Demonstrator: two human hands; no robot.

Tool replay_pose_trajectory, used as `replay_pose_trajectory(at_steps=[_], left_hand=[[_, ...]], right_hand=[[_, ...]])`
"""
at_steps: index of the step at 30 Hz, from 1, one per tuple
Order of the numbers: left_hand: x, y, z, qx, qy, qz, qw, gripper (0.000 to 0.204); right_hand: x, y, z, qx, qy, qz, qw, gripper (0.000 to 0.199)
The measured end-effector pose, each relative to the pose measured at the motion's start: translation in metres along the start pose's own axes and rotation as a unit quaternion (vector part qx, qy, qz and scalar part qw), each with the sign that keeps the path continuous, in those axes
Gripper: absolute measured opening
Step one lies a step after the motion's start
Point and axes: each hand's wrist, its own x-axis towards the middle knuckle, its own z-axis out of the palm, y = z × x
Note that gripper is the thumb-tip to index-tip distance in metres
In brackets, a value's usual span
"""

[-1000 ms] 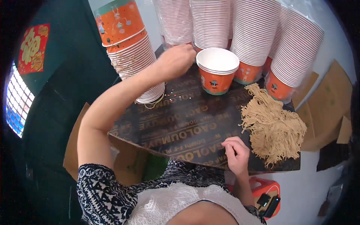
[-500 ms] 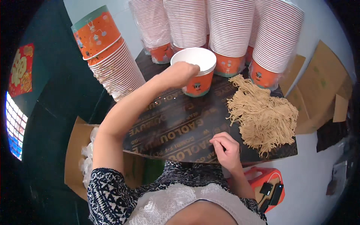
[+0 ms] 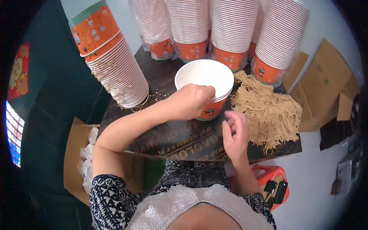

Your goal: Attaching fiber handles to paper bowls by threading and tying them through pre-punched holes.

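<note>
A white-lined paper bucket (image 3: 205, 74) with an orange and green outside stands on the table, with one or more others nested in it by its doubled rim. My left hand (image 3: 193, 101) is closed on the near rim of the paper bucket, fingertips partly hidden. My right hand (image 3: 235, 132) hovers near the table's front edge, just right of the bucket, fingers loosely curled and thumb apart, with nothing visible in it. Beside it lies a heap of tan, cord-like strands (image 3: 268, 115). At the left leans a tall stack of the same buckets (image 3: 119, 73), similar strands hanging on its rims.
Several plastic-wrapped bucket stacks (image 3: 234, 30) line the back of the dark, printed tabletop (image 3: 168, 143). A cardboard box (image 3: 73, 161) holding clear plastic bags stands lower left. Opened cardboard (image 3: 326, 92) leans at the right. A red stool (image 3: 280, 174) with black devices stands lower right.
The paper bucket has come nearer and slightly right, with my left hand on its rim. My right hand has risen toward it, and its fingers have opened a little.
</note>
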Motion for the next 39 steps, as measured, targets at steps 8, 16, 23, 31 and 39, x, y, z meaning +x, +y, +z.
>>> replay_pose_trajectory(at_steps=[8,16,23,31,39], left_hand=[[-0.048,0.028,0.0,-0.098,0.214,-0.108,0.966,0.009],[-0.145,0.063,0.03,-0.361,0.382,-0.22,0.822,0.012],[-0.188,0.074,0.051,-0.383,0.434,-0.21,0.788,0.012],[-0.208,0.066,0.053,-0.374,0.411,-0.267,0.787,0.014],[-0.218,0.044,0.033,-0.354,0.542,-0.256,0.718,0.019]], right_hand=[[0.02,-0.011,0.004,-0.067,-0.049,0.062,0.995,0.109],[-0.001,0.002,-0.004,0.365,-0.122,0.138,0.913,0.132],[-0.026,0.003,0.011,0.409,-0.255,0.159,0.861,0.141],[-0.011,-0.029,0.02,0.38,-0.274,0.198,0.861,0.13],[0.003,-0.017,0.007,0.371,-0.203,0.219,0.879,0.125]])
